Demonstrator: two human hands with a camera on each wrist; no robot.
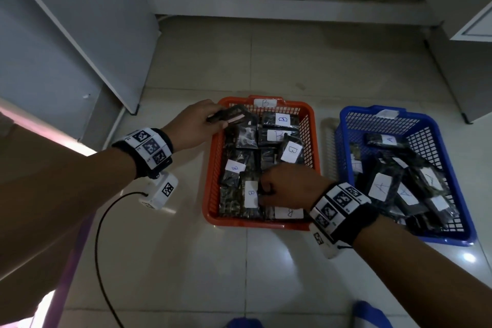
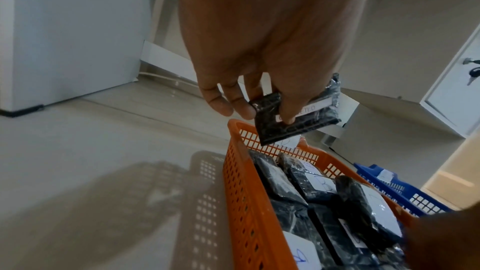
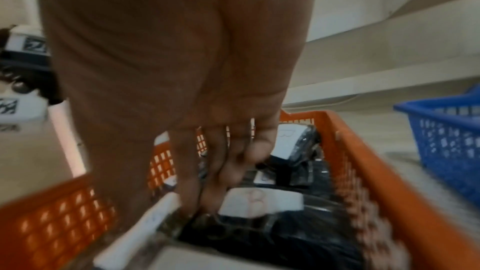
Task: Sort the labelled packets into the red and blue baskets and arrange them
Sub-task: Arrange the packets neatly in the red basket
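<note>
The left hand (image 1: 195, 125) pinches a dark packet (image 2: 293, 118) above the red basket's (image 1: 211, 168) far left corner; lay it flat, label up. The right hand's (image 1: 287, 185) curled fingers rummage among packets; grip unclear.

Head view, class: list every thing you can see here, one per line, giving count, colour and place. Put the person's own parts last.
red basket: one, orange-red, on the floor, centre, tagged B on its far rim.
blue basket: one, blue, on the floor right of the red basket.
B packets: many, exact count unclear, dark with white B labels, inside the red basket.
A packets: several, dark with white A labels, inside the blue basket.
held packet: one, dark, above the red basket's far left corner.
cabinet: one, grey-white, left.
floor: pale tiles.
left hand: grips the held packet.
right hand: fingers down among the B packets.
</note>
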